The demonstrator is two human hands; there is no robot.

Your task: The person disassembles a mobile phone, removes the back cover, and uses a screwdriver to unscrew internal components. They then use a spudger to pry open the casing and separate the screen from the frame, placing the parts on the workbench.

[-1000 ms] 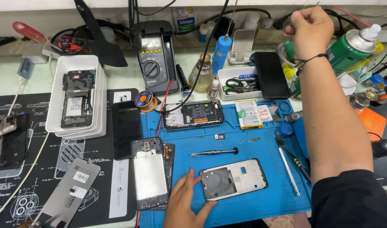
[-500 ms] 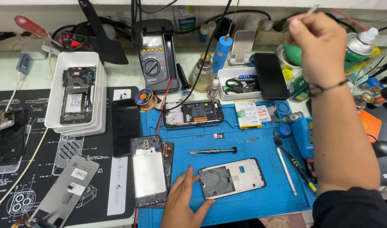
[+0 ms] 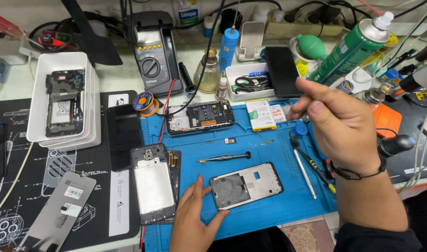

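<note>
Blue mat (image 3: 269, 205) carries 1 phone frame (image 3: 246, 185); our left hand (image 3: 195, 219) rests open against its left edge. Our right hand (image 3: 344, 123) hovers above, fingers pinched; held item indiscernible.

Single view, head-worn camera. Position: above the near edge of a workbench, looking steeply down and slightly forward toward the back wall. Range: close; the blue work mat (image 3: 269, 154) fills the centre, the black mat (image 3: 36, 168) the left. The left hand (image 3: 195, 219) enters from the bottom edge, the right hand (image 3: 339, 126) from the lower right. No second view, so no shared field.
</note>
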